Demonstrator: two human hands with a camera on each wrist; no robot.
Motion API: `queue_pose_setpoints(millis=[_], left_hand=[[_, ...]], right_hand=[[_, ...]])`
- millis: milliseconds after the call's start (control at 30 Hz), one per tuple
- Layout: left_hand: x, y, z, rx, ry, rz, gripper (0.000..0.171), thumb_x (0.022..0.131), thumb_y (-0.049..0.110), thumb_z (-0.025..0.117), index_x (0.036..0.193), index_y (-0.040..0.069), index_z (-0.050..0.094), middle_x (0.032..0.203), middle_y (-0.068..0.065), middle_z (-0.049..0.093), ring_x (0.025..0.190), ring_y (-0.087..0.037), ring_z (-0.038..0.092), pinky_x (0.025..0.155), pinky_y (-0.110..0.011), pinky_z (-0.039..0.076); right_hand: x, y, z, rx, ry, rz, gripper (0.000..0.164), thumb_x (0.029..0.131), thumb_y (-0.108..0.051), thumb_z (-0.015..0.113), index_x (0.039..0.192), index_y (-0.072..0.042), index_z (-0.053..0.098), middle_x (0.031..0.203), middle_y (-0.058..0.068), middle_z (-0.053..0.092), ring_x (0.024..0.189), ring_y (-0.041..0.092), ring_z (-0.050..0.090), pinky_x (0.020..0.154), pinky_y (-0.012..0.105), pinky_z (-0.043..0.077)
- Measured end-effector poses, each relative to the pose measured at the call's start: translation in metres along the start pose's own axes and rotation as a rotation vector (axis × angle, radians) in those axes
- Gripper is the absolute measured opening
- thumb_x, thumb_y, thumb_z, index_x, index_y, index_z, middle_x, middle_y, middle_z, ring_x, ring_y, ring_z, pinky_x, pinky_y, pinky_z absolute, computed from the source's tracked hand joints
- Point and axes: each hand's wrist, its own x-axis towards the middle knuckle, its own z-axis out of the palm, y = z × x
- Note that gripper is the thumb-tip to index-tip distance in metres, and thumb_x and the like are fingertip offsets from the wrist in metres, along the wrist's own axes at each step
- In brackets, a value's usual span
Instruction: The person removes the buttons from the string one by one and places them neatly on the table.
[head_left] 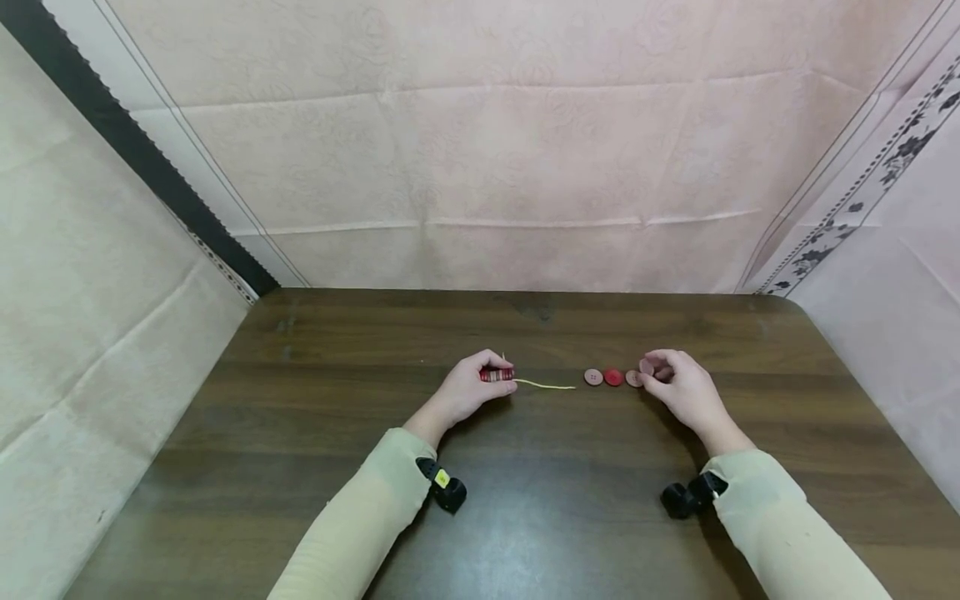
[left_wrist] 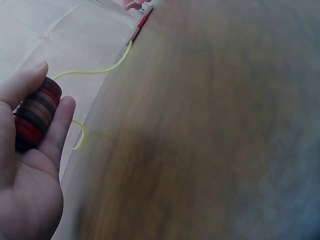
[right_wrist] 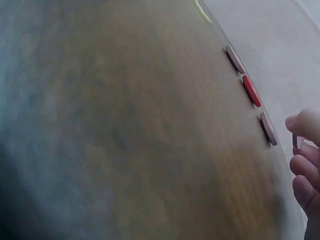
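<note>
My left hand [head_left: 463, 390] grips a stack of buttons [left_wrist: 37, 112], red, pink and dark, lying face to face between thumb and fingers. A yellow-green string [head_left: 546, 385] runs out of the stack's right end onto the table; a short tail also shows past the fingers in the left wrist view. To the right of the string lie a pink button [head_left: 593, 377], a red button [head_left: 613, 377] and another pink button [head_left: 633, 379] in a row. Beside the row's right end, my right hand [head_left: 688, 396] pinches a pale pink button [right_wrist: 296, 142] between thumb and fingertips.
Both hands work over a dark brown wooden table [head_left: 540, 467]. Pale cloth [head_left: 480, 167] hangs behind its far edge and at both sides. A black wrist camera [head_left: 450, 495] is strapped to the left sleeve, another black camera [head_left: 678, 500] to the right one.
</note>
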Motion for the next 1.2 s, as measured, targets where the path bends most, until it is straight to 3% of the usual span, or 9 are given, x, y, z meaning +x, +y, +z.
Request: queue_pose_setpoints(millis=[267, 500, 767, 1100, 1200], left_hand=[[0.000, -0.001, -0.001, 0.004, 0.002, -0.015, 0.032, 0.082, 0.028, 0.074, 0.111, 0.017, 0.063, 0.111, -0.002, 0.058, 0.096, -0.018, 0.054, 0.086, -0.037, 0.045], [0.003, -0.001, -0.001, 0.016, -0.007, -0.034, 0.033, 0.083, 0.019, 0.072, 0.113, 0.011, 0.062, 0.112, -0.006, 0.058, 0.096, -0.021, 0.053, 0.085, -0.039, 0.045], [0.002, -0.003, -0.001, 0.008, 0.006, -0.010, 0.032, 0.081, 0.029, 0.074, 0.109, 0.019, 0.064, 0.110, -0.001, 0.059, 0.096, -0.018, 0.054, 0.085, -0.036, 0.045], [-0.003, 0.005, -0.003, 0.011, 0.005, 0.009, 0.030, 0.081, 0.026, 0.074, 0.109, 0.017, 0.064, 0.111, -0.003, 0.059, 0.095, -0.019, 0.054, 0.084, -0.036, 0.046], [0.000, 0.000, -0.003, 0.007, 0.008, 0.006, 0.031, 0.081, 0.027, 0.075, 0.109, 0.018, 0.064, 0.111, -0.002, 0.059, 0.095, -0.019, 0.055, 0.082, -0.035, 0.046]], right_hand=[[-0.004, 0.006, 0.003, -0.043, 0.046, -0.016, 0.030, 0.085, -0.009, 0.065, 0.112, 0.004, 0.059, 0.102, 0.018, 0.057, 0.085, 0.029, 0.057, 0.078, 0.046, 0.045], [-0.004, 0.008, 0.001, -0.083, 0.026, -0.025, 0.029, 0.083, -0.003, 0.062, 0.110, 0.005, 0.059, 0.101, 0.020, 0.056, 0.086, 0.030, 0.055, 0.079, 0.047, 0.043], [-0.004, 0.008, 0.000, -0.101, 0.008, -0.018, 0.028, 0.081, -0.003, 0.061, 0.108, 0.006, 0.059, 0.102, 0.021, 0.055, 0.089, 0.032, 0.054, 0.081, 0.048, 0.043], [-0.005, 0.011, -0.001, -0.087, -0.011, 0.014, 0.029, 0.082, -0.006, 0.061, 0.108, 0.006, 0.059, 0.103, 0.021, 0.054, 0.090, 0.033, 0.053, 0.082, 0.048, 0.041], [-0.005, 0.013, -0.001, -0.083, -0.007, 0.023, 0.028, 0.082, -0.007, 0.061, 0.107, 0.005, 0.059, 0.104, 0.021, 0.054, 0.090, 0.033, 0.052, 0.081, 0.048, 0.041]])
